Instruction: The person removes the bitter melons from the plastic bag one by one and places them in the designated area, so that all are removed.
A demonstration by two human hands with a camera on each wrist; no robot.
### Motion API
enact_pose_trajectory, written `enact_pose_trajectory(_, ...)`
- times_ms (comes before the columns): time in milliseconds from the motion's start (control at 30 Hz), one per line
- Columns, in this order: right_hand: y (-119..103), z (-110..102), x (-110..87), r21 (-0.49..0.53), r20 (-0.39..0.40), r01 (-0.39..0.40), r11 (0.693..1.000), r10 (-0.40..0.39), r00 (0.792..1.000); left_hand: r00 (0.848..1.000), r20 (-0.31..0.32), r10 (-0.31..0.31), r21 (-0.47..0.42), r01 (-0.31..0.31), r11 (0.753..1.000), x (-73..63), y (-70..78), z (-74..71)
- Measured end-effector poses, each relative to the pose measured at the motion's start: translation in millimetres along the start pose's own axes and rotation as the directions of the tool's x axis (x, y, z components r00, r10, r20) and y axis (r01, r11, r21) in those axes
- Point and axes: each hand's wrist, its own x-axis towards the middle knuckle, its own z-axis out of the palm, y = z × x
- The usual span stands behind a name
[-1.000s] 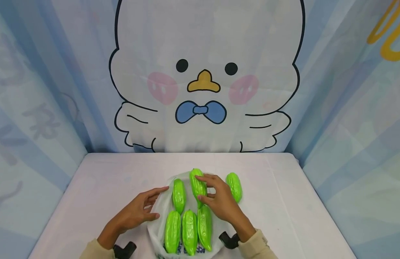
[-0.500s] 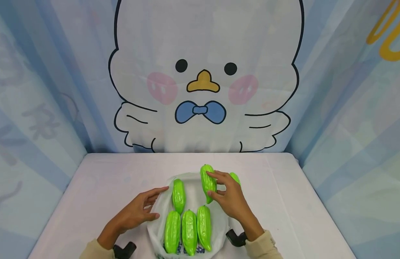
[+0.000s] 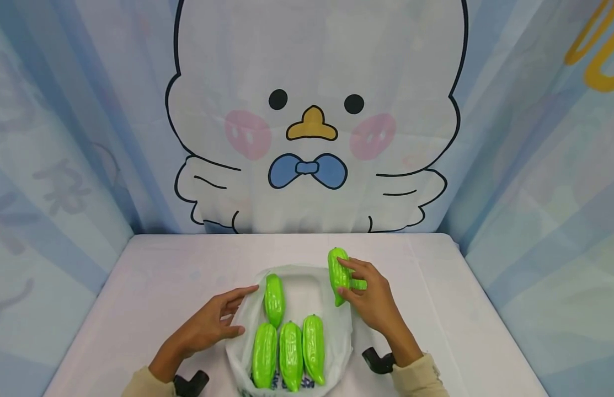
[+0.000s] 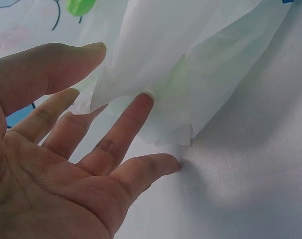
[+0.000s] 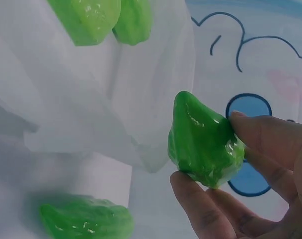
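Thumb and fingers of my right hand [image 3: 371, 292] pinch a bright green, ridged bitter melon [image 3: 338, 275], raised at the far right rim of a white plastic bag [image 3: 338, 342]. The right wrist view shows this held bitter melon [image 5: 203, 142] end-on, its surface glossy. Several more bitter melons [image 3: 290, 355] lie inside the wide-mouthed bag. My left hand [image 3: 212, 320] has its fingers spread along the bag's left side; in the left wrist view a fingertip [image 4: 147, 99] touches the plastic [image 4: 156, 55]. Behind my right hand, mostly hidden, another bitter melon [image 3: 358, 284] lies on the table.
The table [image 3: 177, 264] has a pale cover. Its back edge meets a hanging cloth [image 3: 311, 204] printed with a cartoon bird, and blue-white cloths [image 3: 545, 220] hang at both sides. Black wrist mounts [image 3: 378, 361] sit at the beige sleeves [image 3: 418, 380].
My right hand has carried the bitter melon to the right and away from me, from above the bag's middle to its far right rim. The left hand has stayed in place.
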Motion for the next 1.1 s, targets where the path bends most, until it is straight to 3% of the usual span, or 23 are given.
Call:
enact_pose_trajectory(767, 32.3, -36.1, -1.1, -0.051, -0.061, -0.106, 0.993, 0.103, 0.993, 1.0, -0.01, -0.017, 0.016, 0.017, 1.0, -0.6, 4.0, 1.2)
enact_pose_trajectory(1100, 43.9, -47.3, -4.7, -0.068, -0.074, -0.204, 0.977, 0.199, 0.977, 1.0, -0.011, -0.018, 0.023, 0.018, 1.0, -0.1, 4.6, 2.4)
